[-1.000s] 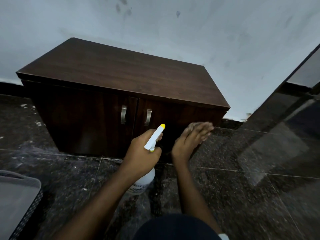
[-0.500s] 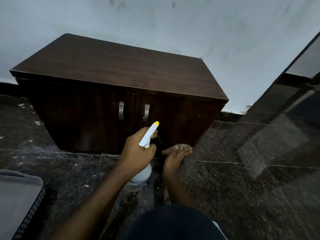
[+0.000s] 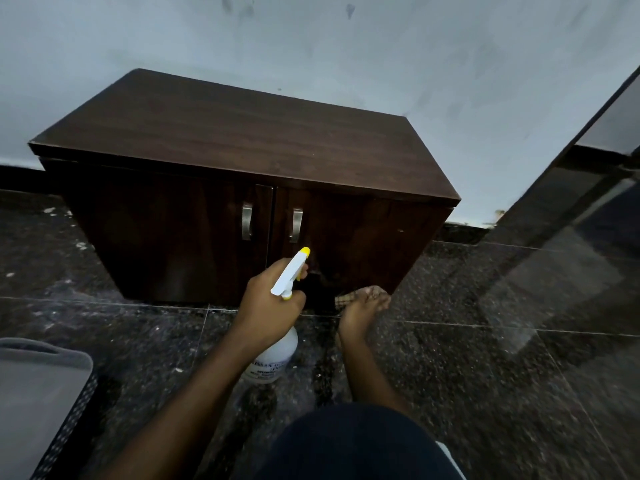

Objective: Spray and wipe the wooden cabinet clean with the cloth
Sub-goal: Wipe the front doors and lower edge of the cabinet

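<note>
Head view
Cabinet (image 3: 242, 140): standing against the wall (image 3: 381, 46) on the dark floor (image 3: 485, 375), both doors closed, two metal handles (image 3: 247, 220) side by side.
Left hand (image 3: 268, 301): gripping the spray bottle (image 3: 277, 355), fingers wrapping its neck, yellow nozzle pointing at the right door.
Right hand (image 3: 362, 308): pressing the cloth (image 3: 346, 299) against the right door's bottom corner, fingers curling over it.
Basket (image 3: 41, 393): sitting at lower left, well apart.

Dim room: a smudged pale wall (image 3: 381, 57) rises behind a glossy, speckled dark stone floor (image 3: 485, 358).
</note>
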